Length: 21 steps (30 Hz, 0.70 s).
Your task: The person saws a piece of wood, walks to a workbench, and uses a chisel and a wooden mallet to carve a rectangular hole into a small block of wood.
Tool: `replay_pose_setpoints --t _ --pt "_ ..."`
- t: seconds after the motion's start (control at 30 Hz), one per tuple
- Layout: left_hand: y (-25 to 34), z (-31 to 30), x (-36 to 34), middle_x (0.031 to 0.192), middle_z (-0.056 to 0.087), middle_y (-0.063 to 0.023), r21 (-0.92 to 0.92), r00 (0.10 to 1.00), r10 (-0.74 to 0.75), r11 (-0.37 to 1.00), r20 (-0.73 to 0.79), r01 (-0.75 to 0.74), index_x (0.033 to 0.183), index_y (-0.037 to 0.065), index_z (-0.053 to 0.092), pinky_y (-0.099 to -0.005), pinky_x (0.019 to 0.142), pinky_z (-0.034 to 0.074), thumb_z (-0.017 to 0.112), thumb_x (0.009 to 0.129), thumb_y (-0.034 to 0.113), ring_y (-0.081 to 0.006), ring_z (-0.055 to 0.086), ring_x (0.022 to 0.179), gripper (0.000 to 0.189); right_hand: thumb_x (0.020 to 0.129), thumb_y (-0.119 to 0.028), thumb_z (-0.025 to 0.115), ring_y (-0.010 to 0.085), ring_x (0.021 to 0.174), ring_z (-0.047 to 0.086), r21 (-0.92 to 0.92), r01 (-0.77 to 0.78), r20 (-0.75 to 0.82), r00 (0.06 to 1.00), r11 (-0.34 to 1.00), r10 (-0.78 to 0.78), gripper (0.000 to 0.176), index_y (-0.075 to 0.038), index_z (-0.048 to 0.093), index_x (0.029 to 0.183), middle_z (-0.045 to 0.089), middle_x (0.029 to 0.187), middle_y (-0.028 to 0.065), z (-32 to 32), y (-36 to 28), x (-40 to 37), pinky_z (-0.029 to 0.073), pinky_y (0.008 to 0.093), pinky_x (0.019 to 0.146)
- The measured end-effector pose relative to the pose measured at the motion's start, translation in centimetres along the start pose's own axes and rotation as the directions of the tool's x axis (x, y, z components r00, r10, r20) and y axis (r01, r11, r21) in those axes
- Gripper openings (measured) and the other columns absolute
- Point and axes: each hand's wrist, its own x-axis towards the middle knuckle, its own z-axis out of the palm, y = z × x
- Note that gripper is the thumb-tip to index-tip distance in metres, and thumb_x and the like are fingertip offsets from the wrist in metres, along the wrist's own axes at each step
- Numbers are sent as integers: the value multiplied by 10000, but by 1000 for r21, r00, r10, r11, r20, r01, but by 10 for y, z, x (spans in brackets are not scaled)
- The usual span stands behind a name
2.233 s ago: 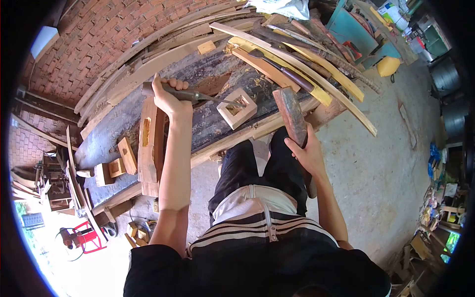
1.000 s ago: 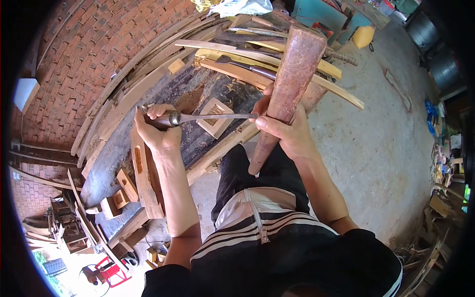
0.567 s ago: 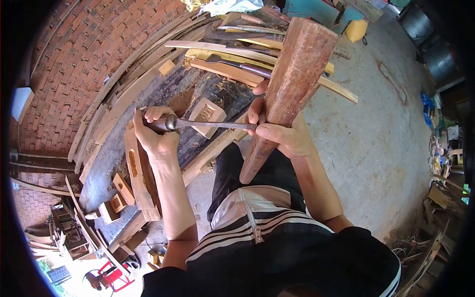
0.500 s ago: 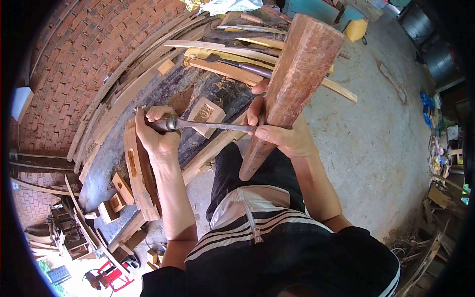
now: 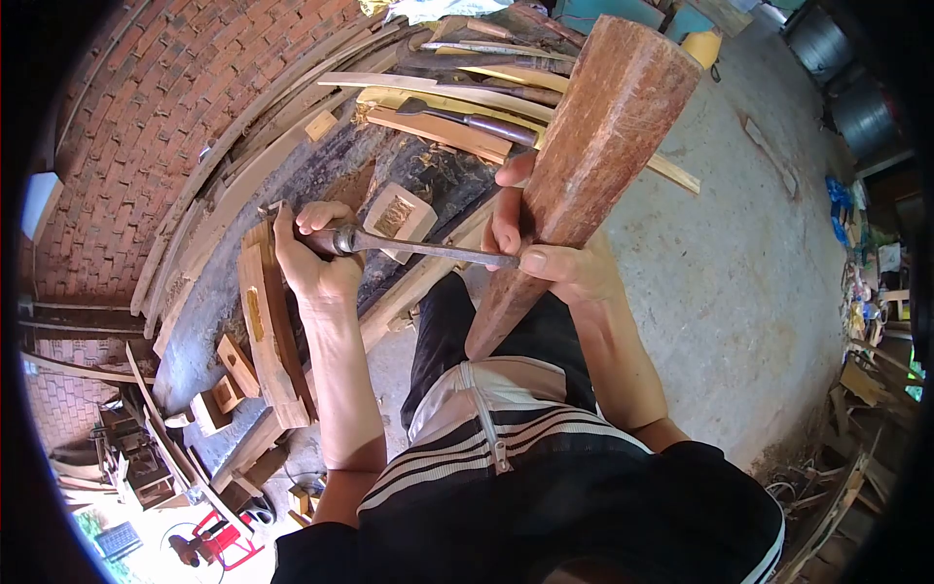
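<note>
My left hand (image 5: 326,268) is closed around the dark handle of a chisel (image 5: 428,249), its steel shank pointing right. Held in my right hand (image 5: 574,271) is a thick, tapered wooden mallet (image 5: 613,117), its wide end up and away from me. The thumb and a finger of that hand touch the chisel's far end, so the cutting edge is partly hidden. Beyond the shank lies a pale wood block (image 5: 401,216) with a rough recess. Below my left hand rests a long timber piece (image 5: 269,336) with a cut slot.
More chisels (image 5: 467,122) and wood strips (image 5: 438,92) lie on the dark workbench (image 5: 389,161). Small mortised blocks (image 5: 238,365) sit at its near left. A brick wall (image 5: 204,117) runs behind it, and concrete floor (image 5: 725,273) extends to the right.
The mallet's wide end has shifted slightly right and up. The chisel's tip has moved a little right and down, and my right thumb sits differently against it.
</note>
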Motion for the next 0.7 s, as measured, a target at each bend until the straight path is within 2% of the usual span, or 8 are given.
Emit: replay_pose_setpoints --t 0.17,0.27,0.47,0.57,0.7 --pt "-5 9 -8 642 438 -16 47 996 92 995 9 -92 750 72 420 -300 576 459 533 996 249 -158 444 585 324 679 -59 755 175 849 621 -5 0 -5 1000 1000 0 685 2 485 1306 625 862 84 -2 0 -2 500 339 785" --pt "0 12 -9 641 439 -12 86 988 128 987 90 -135 749 72 425 -295 578 462 515 1000 236 -151 447 582 313 678 -63 757 176 845 620 -39 14 -2 1000 999 -14 699 -3 482 1319 625 869 90 -3 0 -3 502 342 786" --pt "2 22 -16 652 426 1 87 962 201 972 184 -219 754 83 424 -289 568 449 515 993 229 -137 427 569 294 677 -56 762 186 887 611 39 23 3 1000 999 -23 732 -6 469 1346 603 902 90 -2 4 -3 522 361 810" --pt "1 24 -17 661 417 3 92 951 229 963 209 -252 755 88 420 -286 570 441 520 992 230 -134 416 567 294 702 -119 792 217 812 594 58 -4 -23 1000 998 5 767 -66 443 1382 535 841 47 3 5 -3 531 353 769" --pt "-3 25 -18 665 414 3 82 946 243 961 215 -266 756 94 419 -281 571 431 536 985 230 -130 403 563 291 706 -102 794 198 817 560 220 -59 -30 997 974 68 747 -86 455 1371 509 842 25 5 9 -4 501 354 776"
